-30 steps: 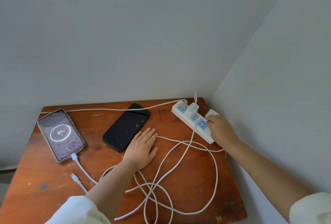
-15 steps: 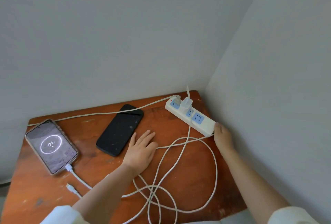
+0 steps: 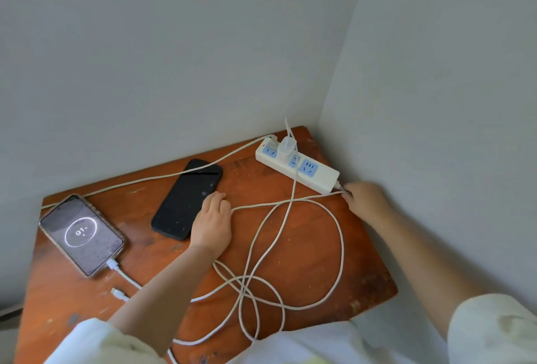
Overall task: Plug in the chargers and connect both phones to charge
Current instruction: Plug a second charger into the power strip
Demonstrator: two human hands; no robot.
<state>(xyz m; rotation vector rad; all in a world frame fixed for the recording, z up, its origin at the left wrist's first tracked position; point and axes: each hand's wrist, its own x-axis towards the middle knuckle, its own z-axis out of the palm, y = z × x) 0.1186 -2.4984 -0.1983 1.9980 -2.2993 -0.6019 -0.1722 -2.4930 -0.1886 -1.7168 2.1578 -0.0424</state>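
Power strip (image 3: pixel 302 168) sits at the worktop's (image 3: pixel 305 247) far right corner, one white charger (image 3: pixel 286 146) plugged in. Right hand (image 3: pixel 364 200) is at the strip's near end, fingers curled; a white cable (image 3: pixel 338 247) runs into them, grip unclear. Left hand (image 3: pixel 211 222) lies flat and open, fingertips on the dark phone's (image 3: pixel 186 198) edge, holding nothing. Lit phone (image 3: pixel 81 234) at left shows 91, cable attached. Loose connector (image 3: pixel 117 294) lies near it.

Looped cables (image 3: pixel 261 282) clutter the table's (image 3: pixel 305 247) near half.
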